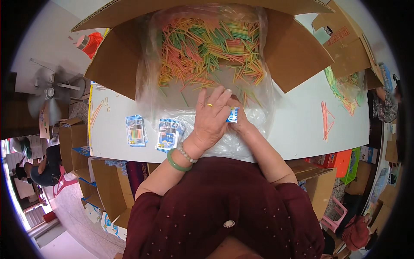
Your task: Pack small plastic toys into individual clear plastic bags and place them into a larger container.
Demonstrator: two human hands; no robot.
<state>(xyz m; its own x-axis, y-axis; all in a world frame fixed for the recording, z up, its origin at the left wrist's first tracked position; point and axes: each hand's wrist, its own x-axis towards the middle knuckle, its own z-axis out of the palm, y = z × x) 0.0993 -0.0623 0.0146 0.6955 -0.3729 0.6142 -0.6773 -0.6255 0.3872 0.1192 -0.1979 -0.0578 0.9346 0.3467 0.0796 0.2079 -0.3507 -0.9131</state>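
My left hand (211, 115) and my right hand (242, 117) meet in front of the open cardboard box. Between them is a small blue-and-white packet (233, 115), mostly covered by my fingers. The left fingers bend over it, with a gold ring on one; the right fingers are largely hidden behind them. Just beyond my fingertips, thin pink, yellow and green sticks (207, 52) lie loose in a clear plastic bag (148, 93) that lines the box. Left of my left wrist, flat packets (167, 134) overlap in a small pile, with more striped packets (135, 131) beside them.
Brown box flaps (297, 56) spread to both sides over the white table (297, 134). Rubber bands (107, 103) and a few sticks lie at the left, and pink sticks (326, 123) at the right. Another carton (345, 47) stands far right. Open cartons (113, 185) sit below the table edge.
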